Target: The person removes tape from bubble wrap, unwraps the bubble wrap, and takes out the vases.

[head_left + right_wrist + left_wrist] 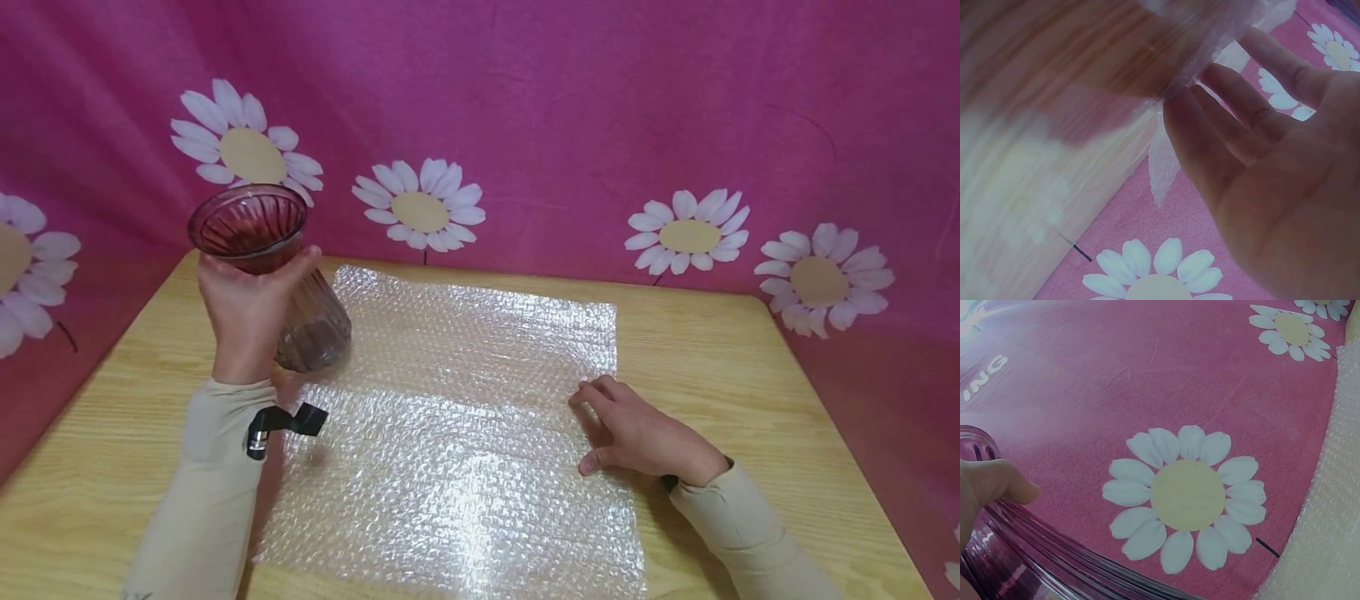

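Observation:
My left hand (247, 308) grips a purple-tinted ribbed glass vase (318, 329) below its flared rim. The vase is tilted, its mouth toward the upper left and its base over the left edge of a clear bubble wrap sheet (450, 358). In the left wrist view the thumb (1004, 481) lies across the glass neck. On the right, my right hand (648, 433) rests at the sheet's right edge, thumb spread from loosely bent fingers. The right wrist view has its fingertips at the edge of the bubble wrap (1161, 165).
Under the sheet is a light wood-grain table (697, 358). A pink cloth (525, 108) printed with white daisies hangs behind it and along both sides. A black strap (288, 422) with a loose end is around the left sleeve.

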`<action>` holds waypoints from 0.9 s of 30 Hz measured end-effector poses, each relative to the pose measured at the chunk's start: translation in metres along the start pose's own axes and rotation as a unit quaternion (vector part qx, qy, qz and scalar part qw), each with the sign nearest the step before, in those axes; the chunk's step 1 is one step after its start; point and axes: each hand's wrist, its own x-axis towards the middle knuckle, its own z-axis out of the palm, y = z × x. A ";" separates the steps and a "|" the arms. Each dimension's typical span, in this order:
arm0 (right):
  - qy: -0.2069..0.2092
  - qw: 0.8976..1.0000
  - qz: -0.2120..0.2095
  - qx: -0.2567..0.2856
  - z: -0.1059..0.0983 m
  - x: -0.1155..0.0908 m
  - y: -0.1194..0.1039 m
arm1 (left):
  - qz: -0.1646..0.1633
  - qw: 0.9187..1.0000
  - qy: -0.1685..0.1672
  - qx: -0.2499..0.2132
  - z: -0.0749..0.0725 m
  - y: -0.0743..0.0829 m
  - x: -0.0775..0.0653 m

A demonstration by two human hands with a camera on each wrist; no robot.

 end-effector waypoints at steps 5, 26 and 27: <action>-0.002 1.000 -0.001 0.004 0.000 0.001 0.000 | -0.009 1.000 0.015 0.011 -0.002 0.000 0.003; 0.001 1.000 0.005 0.003 0.000 0.000 -0.001 | -0.017 0.999 0.045 -0.010 -0.009 -0.004 0.012; 0.001 1.000 0.006 0.004 0.000 0.000 -0.001 | -0.018 0.999 0.045 -0.010 -0.009 -0.005 0.012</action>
